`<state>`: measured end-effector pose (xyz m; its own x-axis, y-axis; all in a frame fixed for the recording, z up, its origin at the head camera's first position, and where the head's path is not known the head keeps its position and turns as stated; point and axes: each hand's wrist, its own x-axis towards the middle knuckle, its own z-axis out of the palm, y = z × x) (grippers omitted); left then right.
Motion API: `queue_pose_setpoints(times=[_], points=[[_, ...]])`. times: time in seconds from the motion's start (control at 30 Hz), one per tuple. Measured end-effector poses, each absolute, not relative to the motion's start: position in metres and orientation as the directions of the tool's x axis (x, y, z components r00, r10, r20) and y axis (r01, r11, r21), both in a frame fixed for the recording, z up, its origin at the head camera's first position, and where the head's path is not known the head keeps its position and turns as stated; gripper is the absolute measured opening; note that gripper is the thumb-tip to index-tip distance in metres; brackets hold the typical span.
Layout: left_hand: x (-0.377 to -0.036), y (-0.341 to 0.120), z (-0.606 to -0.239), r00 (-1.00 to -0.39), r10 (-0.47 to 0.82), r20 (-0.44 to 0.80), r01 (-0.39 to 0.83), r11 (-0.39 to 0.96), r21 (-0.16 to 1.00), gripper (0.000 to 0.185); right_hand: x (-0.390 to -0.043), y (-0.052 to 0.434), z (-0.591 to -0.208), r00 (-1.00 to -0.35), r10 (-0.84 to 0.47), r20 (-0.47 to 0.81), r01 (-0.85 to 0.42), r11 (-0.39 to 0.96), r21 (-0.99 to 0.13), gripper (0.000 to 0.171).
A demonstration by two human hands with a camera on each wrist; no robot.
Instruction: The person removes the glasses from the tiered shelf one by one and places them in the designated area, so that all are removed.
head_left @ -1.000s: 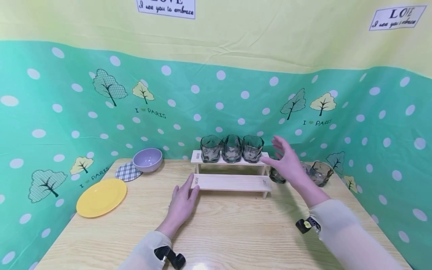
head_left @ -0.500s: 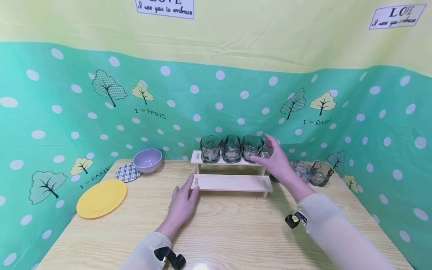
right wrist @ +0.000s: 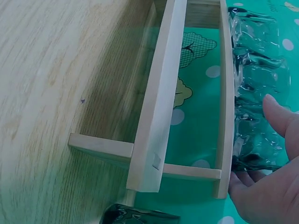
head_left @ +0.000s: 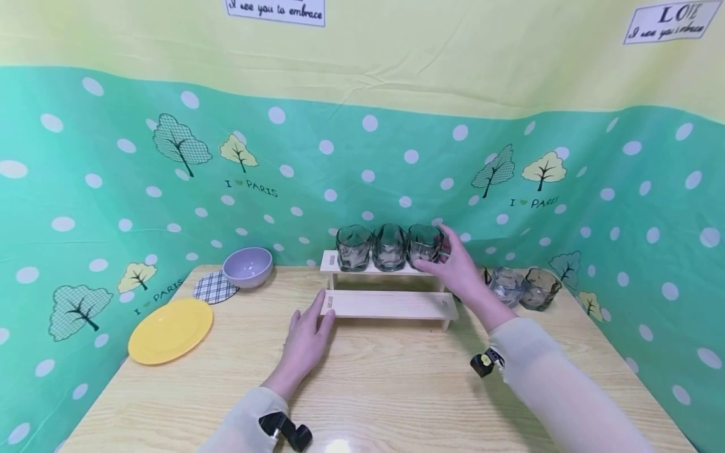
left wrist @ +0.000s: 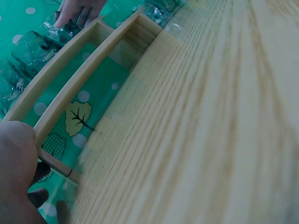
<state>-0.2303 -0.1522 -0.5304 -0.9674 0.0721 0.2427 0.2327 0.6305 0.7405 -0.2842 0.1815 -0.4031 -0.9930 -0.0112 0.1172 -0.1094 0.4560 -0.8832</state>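
Observation:
A two-tier light wooden rack (head_left: 391, 304) stands at the back of the table. Three grey-green glass tumblers line its upper tier. My right hand (head_left: 461, 272) holds the rightmost tumbler (head_left: 425, 240), thumb on its front and fingers round its right side; in the right wrist view that thumb (right wrist: 276, 114) lies over the glass. The middle tumbler (head_left: 389, 248) and the left tumbler (head_left: 354, 248) stand close beside it. My left hand (head_left: 306, 343) touches the left end of the lower tier with fairly straight fingers; the left wrist view shows the other fingertips partly hidden.
Right of the rack stand a clear bluish glass (head_left: 506, 287) and a brownish glass (head_left: 540, 289). A dark glass (right wrist: 138, 215) sits by the rack's right end, mostly behind my forearm in the head view. At left are a purple bowl (head_left: 247, 267), a checked mat (head_left: 214, 288) and a yellow plate (head_left: 170, 332).
My right hand has moved left from beside the rightmost upper tumbler and now closes round it. My left hand stays at the rack's left end, and the tumblers stand where they were.

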Motion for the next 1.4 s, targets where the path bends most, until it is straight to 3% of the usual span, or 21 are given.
queue_pose_setpoints(times=[0.9, 1.4], points=[[-0.2298, -0.1521, -0.5288, -0.963, 0.080, 0.258, 0.249, 0.633, 0.734, 0.062, -0.2884, 0.1796, -0.4057, -0.993, 0.023, 0.116, -0.092, 0.471, -0.878, 0.107], [-0.2295, -0.1522, -0.5291, -0.967, 0.077, 0.245, 0.238, 0.624, 0.744, 0.063, -0.2872, 0.1794, -0.4038, -0.991, 0.038, 0.128, -0.091, 0.506, -0.858, 0.112]])
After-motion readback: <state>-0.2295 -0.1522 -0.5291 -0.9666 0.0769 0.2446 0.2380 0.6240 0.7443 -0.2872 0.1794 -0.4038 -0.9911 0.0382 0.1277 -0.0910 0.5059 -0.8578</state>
